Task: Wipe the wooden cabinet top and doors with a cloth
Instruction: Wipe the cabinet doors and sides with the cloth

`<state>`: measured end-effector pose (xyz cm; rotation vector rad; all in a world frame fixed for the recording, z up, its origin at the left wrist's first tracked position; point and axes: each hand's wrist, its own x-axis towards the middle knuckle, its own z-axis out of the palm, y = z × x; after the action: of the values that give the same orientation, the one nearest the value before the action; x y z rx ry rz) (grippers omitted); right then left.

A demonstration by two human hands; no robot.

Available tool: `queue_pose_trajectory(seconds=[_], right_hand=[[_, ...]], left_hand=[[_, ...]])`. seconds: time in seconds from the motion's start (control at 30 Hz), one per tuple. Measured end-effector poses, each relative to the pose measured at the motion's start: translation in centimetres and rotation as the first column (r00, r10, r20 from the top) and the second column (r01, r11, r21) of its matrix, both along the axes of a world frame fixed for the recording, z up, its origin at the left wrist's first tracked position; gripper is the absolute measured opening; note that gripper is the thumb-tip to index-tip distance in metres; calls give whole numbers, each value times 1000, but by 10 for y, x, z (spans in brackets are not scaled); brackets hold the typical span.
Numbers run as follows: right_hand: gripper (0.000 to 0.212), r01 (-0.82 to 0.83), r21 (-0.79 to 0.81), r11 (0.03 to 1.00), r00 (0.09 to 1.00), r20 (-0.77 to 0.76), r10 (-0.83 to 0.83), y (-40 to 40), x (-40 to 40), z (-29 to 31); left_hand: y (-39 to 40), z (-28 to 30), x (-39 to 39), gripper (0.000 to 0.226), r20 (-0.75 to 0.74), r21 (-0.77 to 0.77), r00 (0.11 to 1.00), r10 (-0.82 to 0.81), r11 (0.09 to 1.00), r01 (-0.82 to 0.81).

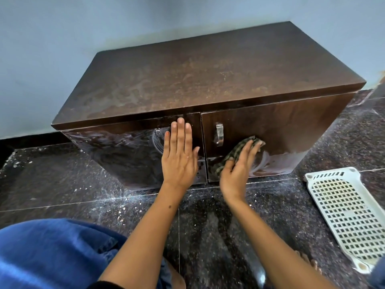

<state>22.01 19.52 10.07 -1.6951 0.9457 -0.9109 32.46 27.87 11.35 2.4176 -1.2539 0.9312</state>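
Observation:
A low dark wooden cabinet [208, 65] stands on the floor against a pale blue wall, its top smeared and dusty. My left hand [179, 155] lies flat with straight fingers on the glossy left door [125, 153], near its inner edge. My right hand [239, 165] presses a green checked cloth [235, 152] against the right door [291, 126], just right of and below the metal handle [219, 134]. A pale wet streak shows on the right door beside the cloth.
Dark speckled stone floor [83, 184] carries white dust near the cabinet. A white perforated plastic tray [343, 215] lies on the floor at the right. My knee in blue cloth [52, 253] is at lower left, bare toes [308, 261] at lower right.

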Motion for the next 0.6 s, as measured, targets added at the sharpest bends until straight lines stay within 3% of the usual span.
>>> queue_pose_trajectory(seconds=[0.13,0.37,0.6], right_hand=[[72,-147,-55,988,989,-22,146,17,-3,-13],[71,-37,90,995,998,-41,40,6,-1,-13],[72,-145,-32,989,988,-60,143,14,-4,-20]], left_hand=[[-1,0,0,78,-3,-16,1000,-12,1000,12],[6,0,9,78,-32,-96,999,33,995,-36],[6,-4,15,78,-23,-58,998,57,997,-58]])
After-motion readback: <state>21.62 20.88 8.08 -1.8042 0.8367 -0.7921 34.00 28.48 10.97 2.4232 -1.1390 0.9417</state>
